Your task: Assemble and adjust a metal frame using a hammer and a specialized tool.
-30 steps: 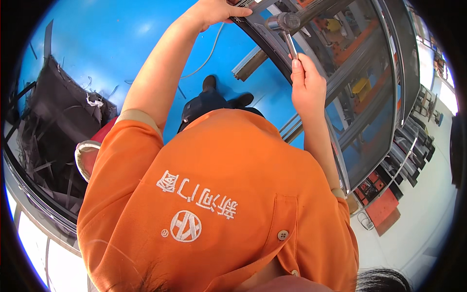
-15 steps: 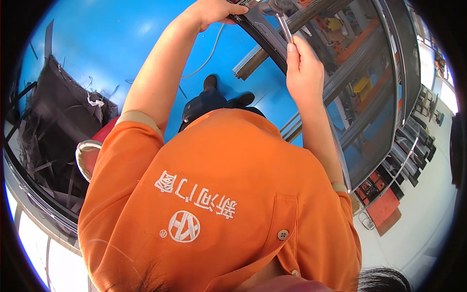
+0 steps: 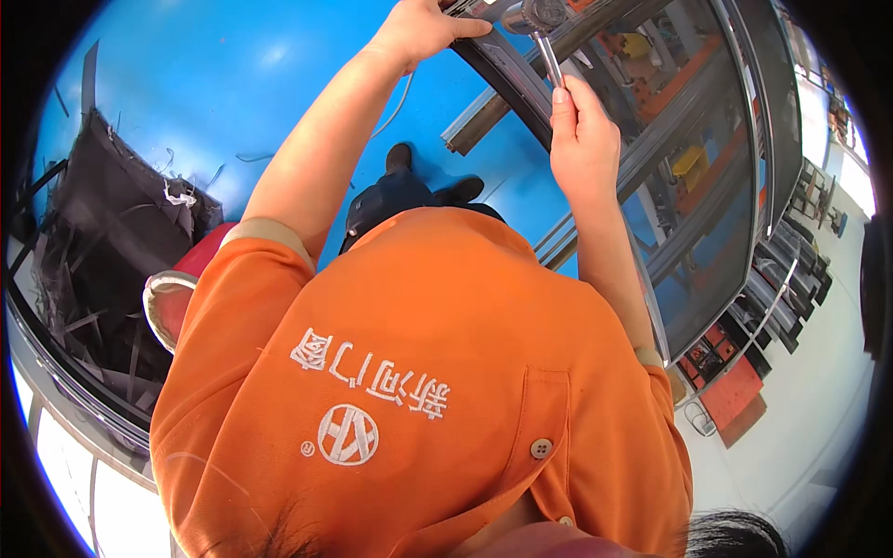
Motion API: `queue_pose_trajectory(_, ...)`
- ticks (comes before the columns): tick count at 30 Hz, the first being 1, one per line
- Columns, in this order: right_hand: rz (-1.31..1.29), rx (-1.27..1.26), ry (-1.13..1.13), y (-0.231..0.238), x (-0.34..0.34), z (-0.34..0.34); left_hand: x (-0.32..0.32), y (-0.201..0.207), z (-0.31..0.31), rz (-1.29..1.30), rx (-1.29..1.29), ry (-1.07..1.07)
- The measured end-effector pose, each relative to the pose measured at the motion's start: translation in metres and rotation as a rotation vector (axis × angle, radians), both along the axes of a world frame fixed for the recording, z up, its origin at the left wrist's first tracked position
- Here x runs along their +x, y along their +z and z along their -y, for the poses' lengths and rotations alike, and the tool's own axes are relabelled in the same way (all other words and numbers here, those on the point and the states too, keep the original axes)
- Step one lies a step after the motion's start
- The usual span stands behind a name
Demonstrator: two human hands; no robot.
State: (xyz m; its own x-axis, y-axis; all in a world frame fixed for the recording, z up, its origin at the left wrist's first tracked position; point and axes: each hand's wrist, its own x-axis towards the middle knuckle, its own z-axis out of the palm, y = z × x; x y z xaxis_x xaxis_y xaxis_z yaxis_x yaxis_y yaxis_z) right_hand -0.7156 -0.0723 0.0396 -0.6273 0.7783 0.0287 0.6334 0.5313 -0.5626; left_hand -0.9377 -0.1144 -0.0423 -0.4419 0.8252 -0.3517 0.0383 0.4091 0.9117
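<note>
At the top, my left hand (image 3: 417,35) grips the near left edge of a dark window frame (image 3: 502,88), its thumb lying across the top; its other fingers are partly cut off by the picture's upper rim. My right hand (image 3: 584,139) is closed round the shiny metal handle of a mallet (image 3: 549,58), thumb along the handle. The mallet's rounded, greyish head (image 3: 535,16) is over the frame, just right of my left thumb. Whether the head touches the frame I cannot tell. Dark see-through mesh or glass fills the frame on the right.
Below the frame show metal profiles (image 3: 479,121), orange parts and a yellow piece (image 3: 690,167). A bin of dark mesh scraps (image 3: 112,223) stands at left, by a red rounded object (image 3: 172,302). A cable crosses the blue floor (image 3: 270,93). Dark profiles (image 3: 791,279) are stacked at right.
My left hand has shifted a little right and nearer along the frame edge. The mallet head has come slightly nearer and right; my right hand has barely moved.
</note>
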Motion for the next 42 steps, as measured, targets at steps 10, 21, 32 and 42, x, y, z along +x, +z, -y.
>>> queue_pose_trajectory(10, -0.017, -0.044, -0.004, -0.005, 0.008, 0.008, -0.004, -0.028, 0.007, 0.384, 0.089, 0.093)
queue_pose_trajectory(21, 0.005, -0.02, 0.012, -0.004, 0.001, 0.004, -0.001, -0.022, 0.009, 0.216, 0.087, 0.082)
queue_pose_trajectory(32, -0.061, 0.06, 0.052, -0.001, -0.007, -0.006, 0.042, -0.031, 0.008, 0.237, 0.18, 0.48)
queue_pose_trajectory(42, -0.033, -0.003, -0.012, -0.001, 0.011, 0.003, 0.01, 0.02, -0.002, 0.042, -0.213, 0.182)
